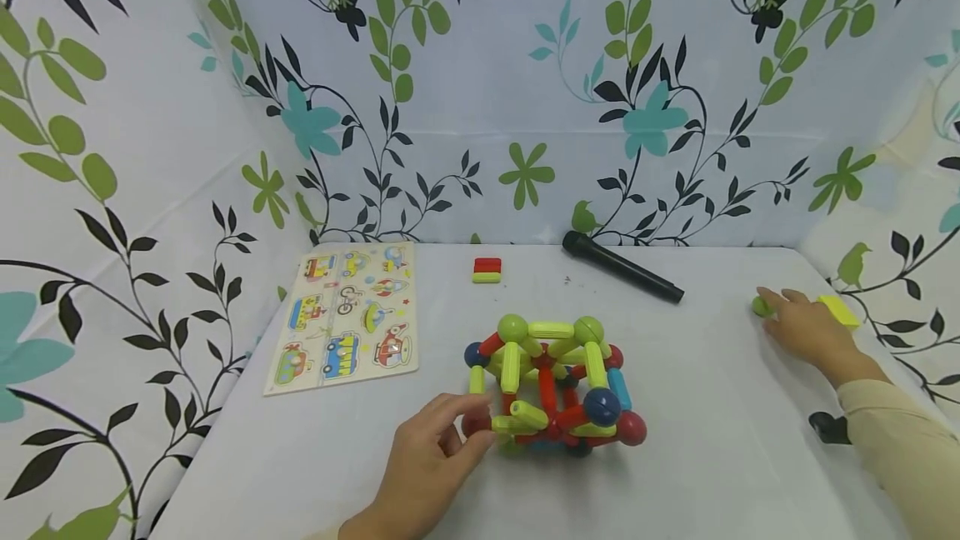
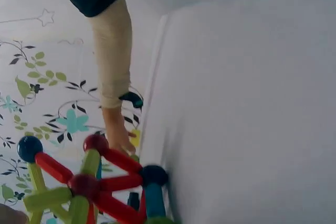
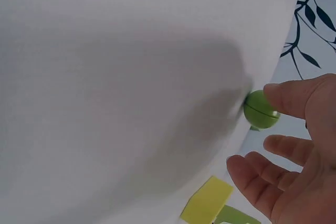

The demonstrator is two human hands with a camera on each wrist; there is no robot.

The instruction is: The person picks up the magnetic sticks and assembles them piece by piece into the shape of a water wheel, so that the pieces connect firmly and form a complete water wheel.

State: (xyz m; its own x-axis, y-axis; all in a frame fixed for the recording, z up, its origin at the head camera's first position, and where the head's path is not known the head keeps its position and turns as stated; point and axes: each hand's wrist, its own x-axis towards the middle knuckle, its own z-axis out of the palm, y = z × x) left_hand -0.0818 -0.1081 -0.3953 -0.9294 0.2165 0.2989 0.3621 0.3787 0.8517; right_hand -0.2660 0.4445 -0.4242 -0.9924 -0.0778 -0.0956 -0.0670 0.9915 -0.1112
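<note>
A cage of green and red magnetic rods and balls point(image 1: 551, 386) stands mid-table. My left hand point(image 1: 471, 425) pinches the red ball point(image 1: 476, 422) at its near left corner between thumb and forefinger. The left wrist view shows the cage point(image 2: 100, 187) from low down, with only a sliver of that hand at the bottom left. Far right, my right hand point(image 1: 780, 308) lies with fingers stretched, one fingertip point(image 3: 286, 98) touching a loose green ball point(image 3: 260, 111) at the table edge. A flat yellow piece point(image 1: 840, 311) lies right beside that hand.
A black microphone point(image 1: 622, 267) lies at the back. A short red and green rod pair point(image 1: 487, 270) sits left of it. A vehicle puzzle board point(image 1: 345, 315) lies at the left. Patterned cloth walls enclose the white table point(image 1: 712, 457) on three sides.
</note>
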